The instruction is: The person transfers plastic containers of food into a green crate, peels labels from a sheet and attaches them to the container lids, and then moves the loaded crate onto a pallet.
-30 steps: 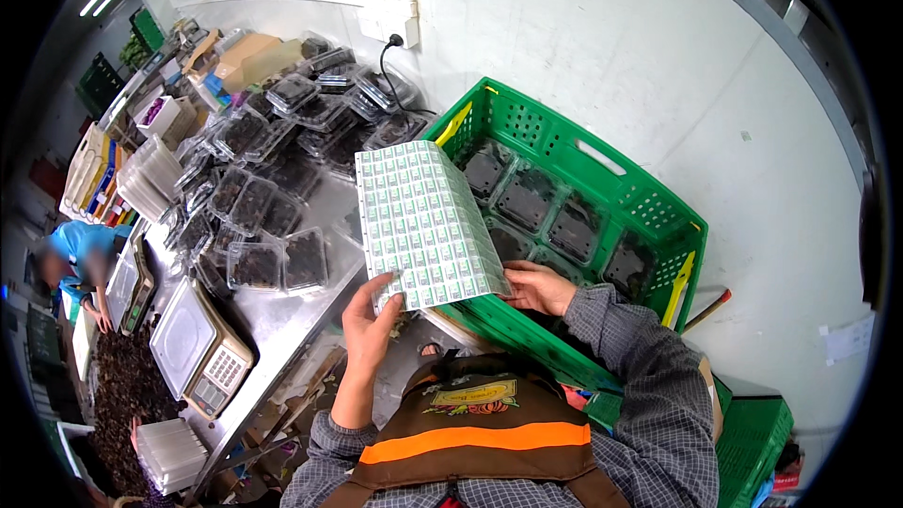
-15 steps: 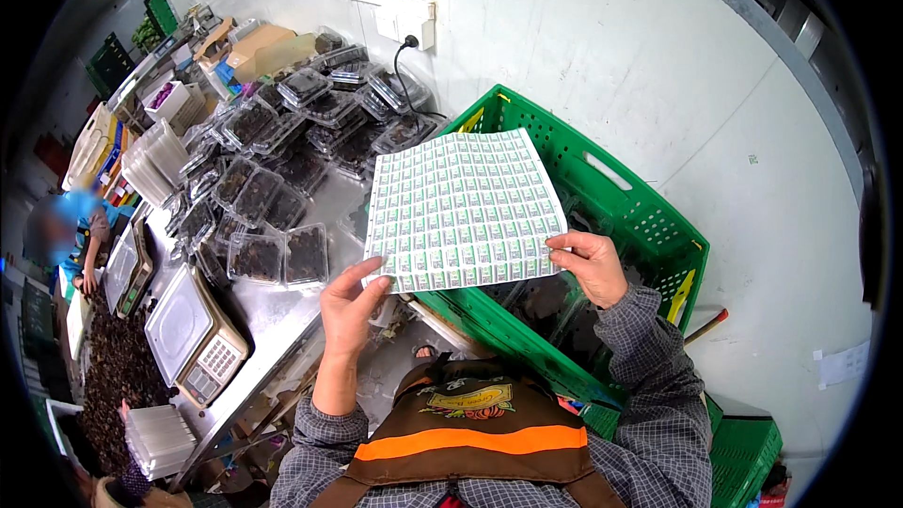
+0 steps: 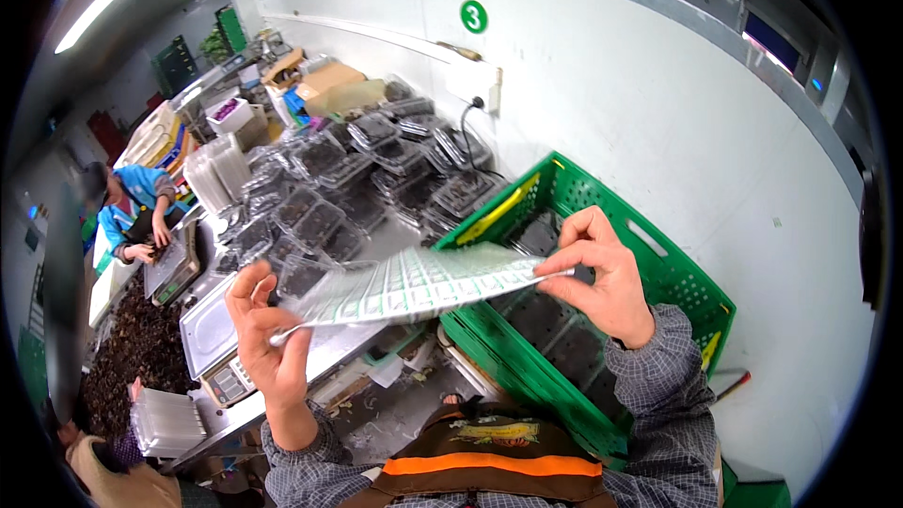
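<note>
A white sheet of small green-printed labels (image 3: pixel 423 290) stretches between my two hands, tilted nearly edge-on and a little blurred. My left hand (image 3: pixel 268 343) pinches its near left corner between thumb and fingers. At the near right corner my right hand (image 3: pixel 599 277) grips it the same way. Under and beyond my right hand stands a green perforated crate (image 3: pixel 649 249) holding clear packs of dark contents (image 3: pixel 541 315). Behind the sheet, many clear plastic boxes (image 3: pixel 320 216) with dark pieces inside lie piled on the metal table (image 3: pixel 381 243).
Scales (image 3: pixel 212 325) stand on the table at left, beside a heap of loose dark pieces (image 3: pixel 141 348). Stacked clear trays (image 3: pixel 167 421) sit at the near left. A person in blue (image 3: pixel 141 202) works at the far left. A white wall (image 3: pixel 611 75) bounds the right, with a plugged cable (image 3: pixel 467 127).
The sheet has gone from facing me flat to nearly edge-on, with its near edge lifted. My left hand has moved left and downward. The view has tilted upward, showing more wall.
</note>
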A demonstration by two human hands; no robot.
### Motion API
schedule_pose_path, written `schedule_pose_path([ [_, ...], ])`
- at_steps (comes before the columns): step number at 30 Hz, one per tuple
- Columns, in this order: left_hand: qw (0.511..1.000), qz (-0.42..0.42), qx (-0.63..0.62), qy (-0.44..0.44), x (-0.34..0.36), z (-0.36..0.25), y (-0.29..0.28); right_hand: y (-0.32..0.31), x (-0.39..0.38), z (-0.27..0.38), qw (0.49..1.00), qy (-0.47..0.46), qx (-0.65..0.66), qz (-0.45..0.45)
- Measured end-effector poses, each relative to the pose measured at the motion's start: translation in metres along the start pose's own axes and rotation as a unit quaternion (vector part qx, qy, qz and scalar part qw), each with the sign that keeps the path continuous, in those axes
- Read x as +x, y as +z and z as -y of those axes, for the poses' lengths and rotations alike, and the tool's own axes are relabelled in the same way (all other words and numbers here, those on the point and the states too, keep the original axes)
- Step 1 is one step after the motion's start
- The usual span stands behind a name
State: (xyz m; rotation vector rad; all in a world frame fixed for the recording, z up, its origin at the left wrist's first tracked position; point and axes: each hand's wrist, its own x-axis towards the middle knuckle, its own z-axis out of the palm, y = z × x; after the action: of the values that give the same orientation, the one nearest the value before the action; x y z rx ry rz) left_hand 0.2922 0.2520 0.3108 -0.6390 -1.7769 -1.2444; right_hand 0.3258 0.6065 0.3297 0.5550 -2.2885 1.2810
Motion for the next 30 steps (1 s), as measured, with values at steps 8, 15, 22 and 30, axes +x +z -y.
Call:
schedule_pose_path([
  [8,0.986,-0.077,-0.039,-0.145,-0.037,0.019,-0.063,0.036,0.031,0.015,0.983,-0.094,0.077,0.137],
  [15,0.975,-0.090,-0.026,-0.202,-0.058,0.032,-0.077,0.044,0.035,-0.030,0.925,0.077,0.144,0.343],
  [22,0.992,0.063,-0.030,-0.106,-0.030,0.018,-0.039,0.083,0.094,0.018,0.904,-0.125,0.093,0.398],
  [30,0.990,0.113,0.002,-0.081,-0.032,0.033,-0.034,0.130,0.086,0.020,0.916,-0.088,0.077,0.383],
])
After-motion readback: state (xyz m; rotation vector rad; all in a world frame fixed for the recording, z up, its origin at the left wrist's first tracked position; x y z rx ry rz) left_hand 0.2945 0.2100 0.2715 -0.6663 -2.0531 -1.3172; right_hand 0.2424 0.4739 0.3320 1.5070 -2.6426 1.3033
